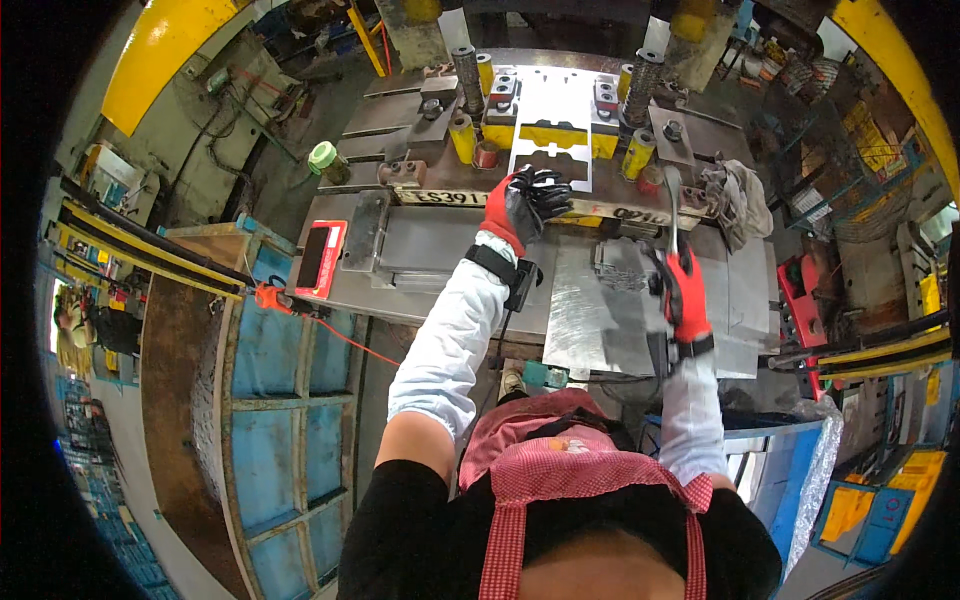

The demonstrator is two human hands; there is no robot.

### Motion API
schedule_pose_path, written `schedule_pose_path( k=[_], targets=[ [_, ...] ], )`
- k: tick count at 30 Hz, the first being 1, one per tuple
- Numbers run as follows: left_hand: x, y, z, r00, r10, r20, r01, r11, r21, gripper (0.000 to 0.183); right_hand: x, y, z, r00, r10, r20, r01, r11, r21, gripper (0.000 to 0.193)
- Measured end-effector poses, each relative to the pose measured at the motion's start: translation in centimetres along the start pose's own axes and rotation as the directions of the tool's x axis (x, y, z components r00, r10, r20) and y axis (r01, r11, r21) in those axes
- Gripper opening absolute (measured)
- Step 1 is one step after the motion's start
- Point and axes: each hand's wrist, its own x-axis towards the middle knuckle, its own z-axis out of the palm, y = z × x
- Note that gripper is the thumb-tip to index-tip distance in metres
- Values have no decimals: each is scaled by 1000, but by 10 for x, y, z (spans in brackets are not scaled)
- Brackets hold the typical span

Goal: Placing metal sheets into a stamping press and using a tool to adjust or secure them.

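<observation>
My left hand [530, 205], in a red and black glove, is at the near left corner of a bright metal strip with cut-outs [578, 165]. Its fingers are apart and bent, and I cannot tell whether they touch the strip. The strip lies in a press die [450, 196] with yellow blocks and spring-wrapped posts. On the right, my gloved right hand [684, 298] is closed around a long silver metal hand tool [673, 208], held with its rounded head pointing away from me. Below that hand lie flat metal sheets [600, 310] and a small stack of cut metal pieces [622, 262].
A stack of grey plates [436, 250] sits left of centre, near a red-framed dark panel [322, 258]. A grey rag [738, 200] hangs at the die's right end. A green-capped bottle [325, 158] stands left. A blue-panelled crate [265, 440] occupies the lower left.
</observation>
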Motion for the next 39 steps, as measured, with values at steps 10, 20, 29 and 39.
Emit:
schedule_pose_path(
  k=[10,20,29,39],
  targets=[
    [8,-3,8,995,56,-86,-46,993,105,36,-84,83,-143,947,289,-143,-262,948,181,21],
    [6,-1,12,995,39,-89,-32,997,70,31,-87,71,-130,932,304,-196,-264,943,203,18],
    [2,-1,14,992,83,-99,-67,985,159,32,-83,92,-152,940,338,-45,-309,902,302,18],
    [-1,-4,27,987,96,-131,-82,991,107,36,-80,97,-154,946,319,-57,-284,899,333,20]
  ],
)
